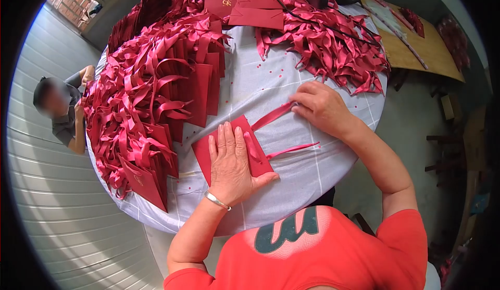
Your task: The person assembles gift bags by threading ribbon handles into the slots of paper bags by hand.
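A small red paper gift bag (pixel 201 150) lies flat on the white tablecloth in front of me. My left hand (pixel 230 164) rests on it palm down, fingers stretched out, a bracelet at the wrist. A pink-red ribbon (pixel 272 116) runs from the bag's right edge to my right hand (pixel 325 110), where thumb and fingers pinch its end. Another ribbon end (pixel 292 150) lies loose on the cloth. Part of the ribbon loops across the bag beside my left fingers.
Red bags with ribbon handles (pixel 151 87) stand packed along the table's left side. Loose ribbons (pixel 328 40) heap at the back right, near flat red bags (pixel 255 6). Another person (pixel 65 110) is at the left edge. A wooden table (pixel 406 48) stands at the right.
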The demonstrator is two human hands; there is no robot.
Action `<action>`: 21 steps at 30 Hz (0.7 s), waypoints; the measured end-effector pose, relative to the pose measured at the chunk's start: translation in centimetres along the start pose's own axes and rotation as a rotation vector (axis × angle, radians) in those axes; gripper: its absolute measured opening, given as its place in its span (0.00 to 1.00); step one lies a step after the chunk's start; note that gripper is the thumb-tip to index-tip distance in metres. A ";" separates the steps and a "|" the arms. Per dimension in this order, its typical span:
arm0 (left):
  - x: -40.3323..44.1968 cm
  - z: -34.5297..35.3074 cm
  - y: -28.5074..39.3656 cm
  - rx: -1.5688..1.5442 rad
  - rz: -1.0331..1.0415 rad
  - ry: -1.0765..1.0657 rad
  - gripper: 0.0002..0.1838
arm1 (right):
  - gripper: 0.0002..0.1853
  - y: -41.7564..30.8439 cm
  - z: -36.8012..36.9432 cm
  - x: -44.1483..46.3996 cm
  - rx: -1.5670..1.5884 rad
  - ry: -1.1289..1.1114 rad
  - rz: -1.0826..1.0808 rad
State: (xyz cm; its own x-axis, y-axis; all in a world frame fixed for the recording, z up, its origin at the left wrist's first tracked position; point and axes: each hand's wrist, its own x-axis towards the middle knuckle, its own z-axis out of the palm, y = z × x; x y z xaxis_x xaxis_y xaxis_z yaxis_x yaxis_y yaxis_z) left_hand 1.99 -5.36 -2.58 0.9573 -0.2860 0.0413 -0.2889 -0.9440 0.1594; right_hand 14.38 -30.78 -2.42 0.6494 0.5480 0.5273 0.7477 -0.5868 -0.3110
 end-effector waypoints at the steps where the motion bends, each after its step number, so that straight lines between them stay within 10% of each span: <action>1: 0.0 0.0 0.0 -0.001 0.000 -0.002 0.74 | 0.10 -0.5 -0.4 -0.1 0.068 0.072 0.026; 8: 0.1 -0.2 0.0 -0.020 -0.003 0.000 0.74 | 0.09 -2.5 -3.3 -3.2 0.164 -0.272 -0.126; 21: -0.1 0.0 -0.1 -0.013 0.014 -0.001 0.73 | 0.07 -0.8 -2.2 -3.2 0.139 -0.126 -0.133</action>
State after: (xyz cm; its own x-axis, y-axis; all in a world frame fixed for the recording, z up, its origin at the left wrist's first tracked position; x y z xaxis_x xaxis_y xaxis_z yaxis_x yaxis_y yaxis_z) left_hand 1.91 -5.21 -2.55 0.9532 -0.2995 0.0424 -0.3022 -0.9377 0.1714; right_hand 11.41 -33.36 -2.16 0.5492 0.6905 0.4708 0.8344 -0.4214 -0.3553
